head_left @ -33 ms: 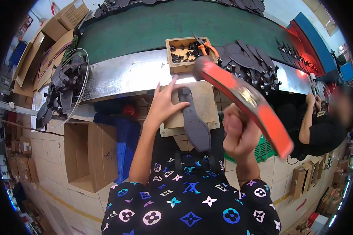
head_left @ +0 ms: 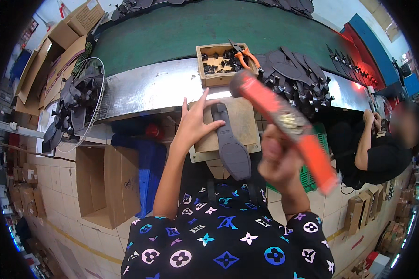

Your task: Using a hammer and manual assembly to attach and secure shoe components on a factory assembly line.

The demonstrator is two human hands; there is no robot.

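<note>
1. A dark grey shoe sole (head_left: 233,151) lies on a tan pad (head_left: 244,116) in front of the person, between the 2 hands. Its long axis runs away from the body, narrow end far and slightly left, broad end overhanging the pad's near edge.
2. The left hand (head_left: 195,123) is the nearer of the 2: its thumb tip touches the sole's left side near the narrow end. Its fingers are spread and point away from the body, closed around nothing.
3. The right hand (head_left: 277,156), blurred, is to the right of the sole and apart from it. It is bunched into a fist below the middle of a red hammer (head_left: 287,120), seemingly clamped on a handle hidden from view.
4. The hammer slants, dark rounded end far and left, red end near and right. Its height above the pad cannot be told.
5. Beyond the pad, a wooden box (head_left: 216,81) holds small black parts (head_left: 228,63), with orange-handled pliers (head_left: 253,58) at its right corner.
</note>
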